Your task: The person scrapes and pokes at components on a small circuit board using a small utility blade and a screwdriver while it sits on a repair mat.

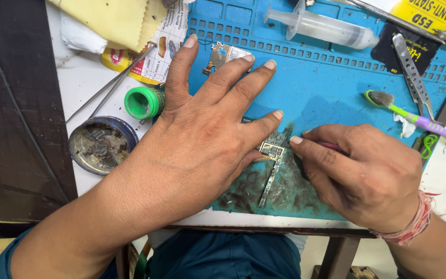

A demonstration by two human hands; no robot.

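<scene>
My left hand (pixel 202 129) lies flat on the blue work mat (pixel 326 88), fingers spread, its thumb and little finger pinning a small circuit board (pixel 273 150) with a gold shield frame. My right hand (pixel 360 173) is closed around a thin pink-handled tool (pixel 331 146); the tool's tip is hidden at the board's right edge. The mat around the board is stained dark. A second metal board piece (pixel 223 54) lies beyond my left fingertips.
A clear syringe (pixel 326 27), metal tweezers (pixel 411 72) and a green-purple toothbrush (pixel 419 120) lie at the mat's far right. At the left sit a green cap (pixel 143 102), a round tin of scrap parts (pixel 101 144), a metal rod (pixel 109 85) and yellow cloth (pixel 114 18).
</scene>
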